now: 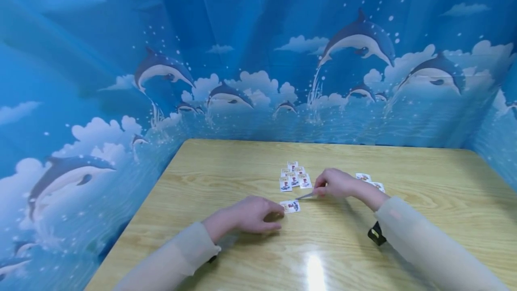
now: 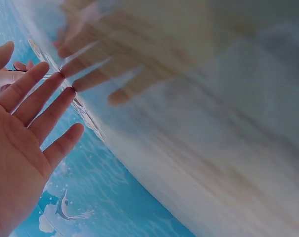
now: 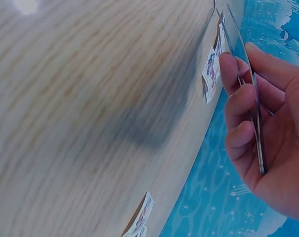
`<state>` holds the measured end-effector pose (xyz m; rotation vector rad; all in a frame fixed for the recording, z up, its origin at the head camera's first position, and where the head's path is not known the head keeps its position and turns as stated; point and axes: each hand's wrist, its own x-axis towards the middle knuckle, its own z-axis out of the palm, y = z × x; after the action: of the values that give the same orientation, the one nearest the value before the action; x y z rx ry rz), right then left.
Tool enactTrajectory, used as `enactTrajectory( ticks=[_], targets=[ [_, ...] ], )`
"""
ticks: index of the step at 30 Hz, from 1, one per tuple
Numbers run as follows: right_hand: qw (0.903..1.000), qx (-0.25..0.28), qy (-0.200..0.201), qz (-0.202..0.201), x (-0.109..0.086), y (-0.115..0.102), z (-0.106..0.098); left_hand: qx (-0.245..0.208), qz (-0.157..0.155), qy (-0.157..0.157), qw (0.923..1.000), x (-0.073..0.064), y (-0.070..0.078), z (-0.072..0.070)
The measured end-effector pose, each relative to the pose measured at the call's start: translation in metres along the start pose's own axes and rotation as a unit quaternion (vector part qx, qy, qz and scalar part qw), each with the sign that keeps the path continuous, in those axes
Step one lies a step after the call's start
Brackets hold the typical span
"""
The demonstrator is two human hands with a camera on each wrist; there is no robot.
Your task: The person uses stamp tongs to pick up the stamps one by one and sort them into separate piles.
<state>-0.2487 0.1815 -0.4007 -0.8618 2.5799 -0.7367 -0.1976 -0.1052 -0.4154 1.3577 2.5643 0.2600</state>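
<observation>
A small printed card (image 1: 291, 206) lies on the table, its left edge at the fingertips of my left hand (image 1: 256, 214). In the left wrist view, that hand's fingers are straight and spread, with the tips meeting the tabletop. My right hand (image 1: 337, 183) grips a pair of metal tweezers (image 3: 260, 153) with curled fingers and thumb. The prongs stand apart in the right wrist view. From the head, the tweezers' tip points at the upper right corner of the card; whether it touches is too small to tell. Just beyond lies a cluster of several similar cards (image 1: 286, 184).
More cards (image 1: 363, 177) lie to the right, partly behind my right wrist. The wood-grain table (image 1: 226, 160) ends at a blue dolphin-print curtain (image 1: 250, 116) at the back and left. A black strap piece (image 1: 377, 233) hangs under the right sleeve.
</observation>
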Motion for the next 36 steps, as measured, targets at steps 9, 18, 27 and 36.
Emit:
enactTrajectory(
  ticks=[9,18,27,36],
  targets=[
    [0.9996,0.022,-0.010,-0.013,-0.006,-0.001,0.004,0.029,-0.006,0.004,0.9996,0.000,0.000,0.001],
    [0.9993,0.034,-0.016,-0.010,-0.010,-0.002,0.008,0.030,-0.019,-0.001,0.9994,-0.001,0.003,0.002],
    [0.9995,0.029,0.000,-0.009,-0.010,-0.003,0.008,0.036,-0.011,0.003,0.9993,-0.010,0.007,0.003],
    [0.9993,0.033,0.003,-0.016,-0.002,-0.002,0.012,0.046,-0.016,0.004,0.9988,-0.010,0.007,0.004]
  ],
)
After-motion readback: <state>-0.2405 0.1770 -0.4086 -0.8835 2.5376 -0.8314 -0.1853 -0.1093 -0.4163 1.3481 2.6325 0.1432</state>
